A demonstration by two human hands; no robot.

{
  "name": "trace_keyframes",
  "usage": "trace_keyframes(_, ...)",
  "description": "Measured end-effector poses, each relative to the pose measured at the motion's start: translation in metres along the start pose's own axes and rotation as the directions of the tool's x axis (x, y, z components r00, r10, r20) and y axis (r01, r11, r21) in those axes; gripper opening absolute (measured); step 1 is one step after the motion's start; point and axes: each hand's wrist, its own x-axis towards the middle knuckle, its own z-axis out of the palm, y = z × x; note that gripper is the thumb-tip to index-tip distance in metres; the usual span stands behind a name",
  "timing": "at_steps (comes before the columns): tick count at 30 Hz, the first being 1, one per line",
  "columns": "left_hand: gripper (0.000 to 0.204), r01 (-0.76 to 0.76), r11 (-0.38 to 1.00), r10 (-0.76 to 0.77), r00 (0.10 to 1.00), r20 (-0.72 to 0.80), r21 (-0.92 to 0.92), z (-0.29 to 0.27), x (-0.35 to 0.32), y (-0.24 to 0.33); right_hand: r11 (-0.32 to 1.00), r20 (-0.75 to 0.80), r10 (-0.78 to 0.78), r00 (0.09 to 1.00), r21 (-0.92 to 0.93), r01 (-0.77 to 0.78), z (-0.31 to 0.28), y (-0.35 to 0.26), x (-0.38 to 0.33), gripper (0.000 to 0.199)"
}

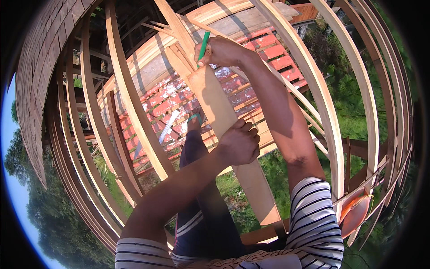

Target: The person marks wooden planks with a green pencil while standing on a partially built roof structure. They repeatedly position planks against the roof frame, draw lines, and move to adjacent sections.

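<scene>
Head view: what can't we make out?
All in the head view:
- Board: patch under the left hand, covered by that hand.
- Green pencil: part of its shaft, covered by the right hand; tip contact too small to tell.
- Orange object, lower right: too small to identify.
- Rafters: upper ends cut off by the top edge.

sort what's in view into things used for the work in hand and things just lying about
In use:
- slim green pencil, in the right hand
- long, flat, pale wooden board, under the left hand

Apparently just around:
- rounded orange-red object, kind unclear
- red slatted wooden platform
- brown shingled roof
</scene>
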Motion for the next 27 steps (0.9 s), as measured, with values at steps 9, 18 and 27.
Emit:
trace_keyframes(9,0.026,0.033,0.999,-0.038,0.992,0.119,0.04,-0.01,-0.006,-0.002,0.936,-0.393,0.266,0.88,0.325,-0.137,-0.02,-0.014,-0.099,0.016)
trace_keyframes(18,0.023,0.001,0.999,0.002,0.997,0.083,-0.039,-0.005,0.006,0.002,0.522,-0.576,0.779,0.247,0.814,0.255,0.087,-0.087,-0.227,0.011)
trace_keyframes(27,0.031,-0.071,0.997,0.068,0.981,0.18,0.007,-0.014,0.01,0.003,0.657,-0.273,0.635,-0.723,0.682,0.32,0.182,-0.131,-0.384,0.014)
